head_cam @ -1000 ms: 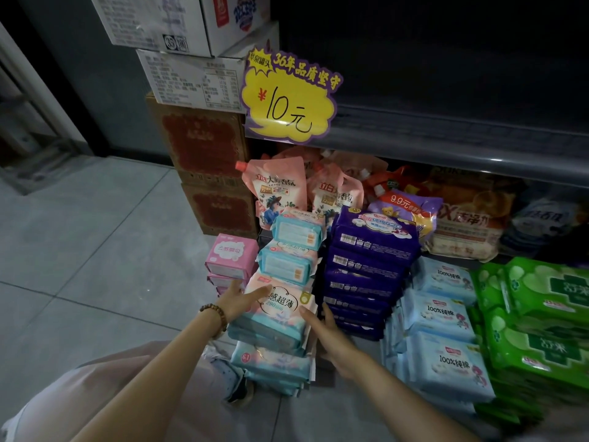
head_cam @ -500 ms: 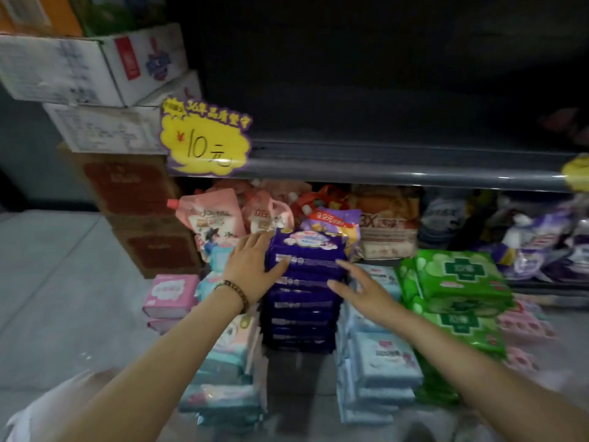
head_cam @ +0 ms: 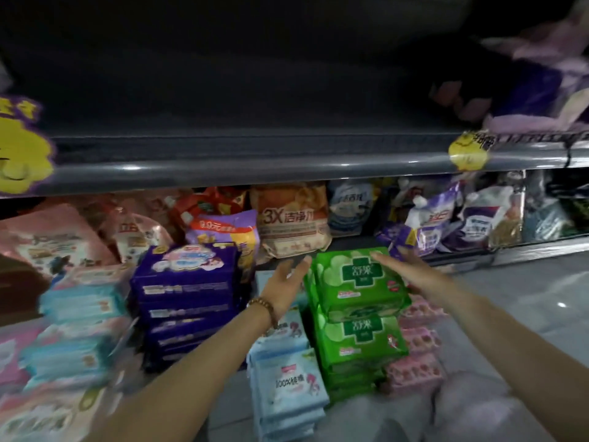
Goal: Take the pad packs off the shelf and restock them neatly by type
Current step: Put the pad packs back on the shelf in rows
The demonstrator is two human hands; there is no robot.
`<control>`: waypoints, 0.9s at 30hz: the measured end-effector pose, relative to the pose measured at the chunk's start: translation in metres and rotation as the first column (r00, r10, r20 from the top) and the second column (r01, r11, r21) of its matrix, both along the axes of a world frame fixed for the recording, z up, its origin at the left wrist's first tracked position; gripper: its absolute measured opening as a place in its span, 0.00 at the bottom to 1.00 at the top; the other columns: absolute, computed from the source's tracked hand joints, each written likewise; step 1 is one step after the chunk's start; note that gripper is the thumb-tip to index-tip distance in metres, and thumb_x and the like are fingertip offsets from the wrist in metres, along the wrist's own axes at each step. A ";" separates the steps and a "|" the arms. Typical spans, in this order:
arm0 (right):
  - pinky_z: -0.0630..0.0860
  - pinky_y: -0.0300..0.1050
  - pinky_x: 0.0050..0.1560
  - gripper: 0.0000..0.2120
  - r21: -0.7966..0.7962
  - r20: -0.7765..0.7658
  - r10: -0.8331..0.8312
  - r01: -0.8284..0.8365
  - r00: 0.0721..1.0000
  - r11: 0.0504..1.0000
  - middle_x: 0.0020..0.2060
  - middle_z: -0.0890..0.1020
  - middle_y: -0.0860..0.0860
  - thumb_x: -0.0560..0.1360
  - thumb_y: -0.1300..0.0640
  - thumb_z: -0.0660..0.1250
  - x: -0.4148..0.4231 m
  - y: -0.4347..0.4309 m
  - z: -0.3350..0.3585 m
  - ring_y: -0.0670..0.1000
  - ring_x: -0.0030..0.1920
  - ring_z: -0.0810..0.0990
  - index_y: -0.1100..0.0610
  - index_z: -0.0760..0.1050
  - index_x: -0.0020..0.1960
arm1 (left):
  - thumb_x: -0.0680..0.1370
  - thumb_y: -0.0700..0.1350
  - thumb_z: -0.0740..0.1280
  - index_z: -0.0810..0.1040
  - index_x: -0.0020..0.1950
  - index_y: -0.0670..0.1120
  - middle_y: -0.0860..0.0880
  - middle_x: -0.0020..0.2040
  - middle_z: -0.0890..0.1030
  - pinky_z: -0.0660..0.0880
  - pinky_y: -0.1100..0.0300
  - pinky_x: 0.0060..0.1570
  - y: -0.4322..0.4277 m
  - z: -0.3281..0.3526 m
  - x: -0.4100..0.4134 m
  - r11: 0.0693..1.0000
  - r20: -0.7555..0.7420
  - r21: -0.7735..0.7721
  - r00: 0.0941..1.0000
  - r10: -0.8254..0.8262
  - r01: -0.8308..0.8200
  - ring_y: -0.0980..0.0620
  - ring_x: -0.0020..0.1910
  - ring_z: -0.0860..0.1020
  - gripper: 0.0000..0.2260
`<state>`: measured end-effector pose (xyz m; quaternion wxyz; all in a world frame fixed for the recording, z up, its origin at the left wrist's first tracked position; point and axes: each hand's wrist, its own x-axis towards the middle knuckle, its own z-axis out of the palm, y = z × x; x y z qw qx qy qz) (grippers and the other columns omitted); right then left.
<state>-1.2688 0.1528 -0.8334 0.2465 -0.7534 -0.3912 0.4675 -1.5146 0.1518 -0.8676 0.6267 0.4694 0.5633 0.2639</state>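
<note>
**Labels.** The top pack of the green pad stack (head_cam: 357, 282) bears a dark green cross with two white characters, too soft to read. The pale blue packs (head_cam: 290, 384) in front of it are printed "100%" beside a pink figure. On the lower shelf tier, an orange bag (head_cam: 290, 218) reads "3X" followed by Chinese characters, and a purple bag (head_cam: 223, 231) carries an orange strip reading "9.9元". Two yellow price tags (head_cam: 468, 151) hang on the grey shelf edge (head_cam: 255, 169); their writing is blurred.

**Change.** Half a second earlier both hands flanked the purple pad stack (head_cam: 185, 291), the left on its top. Both have since moved right to the green stack. The left grip (head_cam: 287, 288), with a bead bracelet (head_cam: 263, 309) at the wrist, is open, palm turned to the stack's left side and just beside it; contact cannot be judged. The right grip (head_cam: 411, 272) is also open, its straight fingers lying on the top pack's right edge. The view has swung right, so the cartons are out of frame.

**Holders.** The pad packs stand on the floor (head_cam: 526, 298) before the shelf, sorted in stacks: blurred blue and pink packs (head_cam: 79, 314) at left, then purple, pale blue, green, and pink packs (head_cam: 417, 339) at right. The lower tier holds pouches and bags.
</note>
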 end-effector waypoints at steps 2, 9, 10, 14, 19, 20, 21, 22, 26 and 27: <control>0.76 0.55 0.62 0.53 -0.131 -0.180 -0.025 0.001 0.983 0.991 0.61 0.79 0.52 0.52 0.35 0.80 0.010 0.007 -0.022 0.57 0.59 0.80 0.54 0.68 0.71 | 0.71 0.66 0.61 0.59 0.76 0.50 0.50 0.74 0.63 0.62 0.49 0.71 0.011 -0.016 0.017 0.992 0.051 -0.128 0.999 0.015 -0.009 0.47 0.72 0.64 0.38; 0.74 0.64 0.61 0.42 -0.225 -0.416 -0.008 -0.094 0.909 0.970 0.54 0.84 0.55 0.52 0.36 0.81 0.028 0.020 -0.066 0.59 0.55 0.82 0.46 0.75 0.62 | 0.69 0.61 0.68 0.72 0.66 0.50 0.53 0.59 0.79 0.75 0.64 0.53 0.030 -0.053 0.048 0.972 0.188 -0.207 0.979 -0.077 0.116 0.55 0.56 0.79 0.29; 0.75 0.64 0.61 0.42 -0.223 -0.419 0.007 -0.111 0.908 0.969 0.54 0.84 0.55 0.51 0.37 0.81 0.027 0.023 -0.066 0.59 0.55 0.82 0.46 0.75 0.63 | 0.71 0.60 0.69 0.72 0.65 0.51 0.55 0.57 0.80 0.76 0.66 0.51 0.033 -0.055 0.050 0.968 0.185 -0.216 0.979 -0.087 0.127 0.57 0.53 0.79 0.26; 0.78 0.57 0.58 0.39 -0.230 -0.440 0.066 -0.183 0.895 0.956 0.53 0.84 0.53 0.58 0.41 0.78 0.030 0.035 -0.062 0.56 0.53 0.84 0.47 0.72 0.66 | 0.57 0.72 0.73 0.72 0.65 0.59 0.55 0.59 0.81 0.74 0.49 0.61 0.039 -0.057 0.048 0.946 0.122 -0.263 0.979 -0.161 0.189 0.53 0.57 0.79 0.39; 0.79 0.45 0.53 0.34 -0.206 -0.496 0.214 -0.353 0.842 0.913 0.56 0.82 0.47 0.65 0.44 0.71 0.046 0.044 -0.061 0.49 0.54 0.82 0.47 0.67 0.69 | 0.73 0.55 0.69 0.71 0.66 0.55 0.55 0.56 0.81 0.79 0.66 0.44 0.041 -0.047 0.053 0.954 0.099 -0.249 0.984 -0.150 0.170 0.58 0.50 0.81 0.23; 0.79 0.43 0.51 0.33 -0.199 -0.503 0.240 -0.382 0.830 0.903 0.57 0.82 0.46 0.66 0.43 0.70 0.049 0.045 -0.061 0.48 0.54 0.82 0.46 0.66 0.69 | 0.72 0.56 0.71 0.70 0.67 0.54 0.54 0.57 0.81 0.79 0.64 0.47 0.040 -0.046 0.056 0.957 0.094 -0.243 0.986 -0.140 0.159 0.57 0.52 0.81 0.25; 0.79 0.42 0.50 0.33 -0.185 -0.520 0.270 -0.415 0.811 0.891 0.58 0.81 0.46 0.67 0.42 0.69 0.053 0.047 -0.065 0.47 0.55 0.82 0.46 0.65 0.70 | 0.69 0.58 0.73 0.70 0.68 0.53 0.54 0.58 0.81 0.78 0.61 0.52 0.038 -0.043 0.058 0.960 0.090 -0.239 0.988 -0.126 0.144 0.56 0.53 0.81 0.30; 0.79 0.43 0.51 0.33 -0.180 -0.534 0.287 -0.438 0.795 0.881 0.59 0.81 0.47 0.68 0.41 0.69 0.057 0.048 -0.066 0.48 0.56 0.82 0.46 0.65 0.70 | 0.66 0.60 0.75 0.69 0.70 0.52 0.53 0.58 0.81 0.77 0.58 0.56 0.038 -0.043 0.059 0.965 0.072 -0.233 0.992 -0.103 0.117 0.54 0.54 0.81 0.35; 0.75 0.48 0.61 0.31 -0.109 -0.553 0.337 -0.468 0.762 0.877 0.63 0.78 0.46 0.68 0.38 0.69 0.080 0.056 -0.067 0.47 0.62 0.78 0.44 0.68 0.69 | 0.55 0.68 0.76 0.49 0.77 0.55 0.52 0.70 0.70 0.70 0.49 0.66 0.037 -0.025 0.061 0.987 -0.189 -0.155 0.982 0.021 -0.051 0.48 0.65 0.74 0.59; 0.70 0.52 0.67 0.34 -0.098 -0.527 0.373 -0.490 0.763 0.866 0.67 0.75 0.45 0.67 0.34 0.70 0.085 0.058 -0.066 0.49 0.66 0.74 0.44 0.68 0.70 | 0.57 0.67 0.76 0.47 0.77 0.55 0.53 0.72 0.65 0.66 0.49 0.69 0.035 -0.015 0.066 0.992 -0.254 -0.098 0.966 0.055 -0.082 0.48 0.68 0.69 0.58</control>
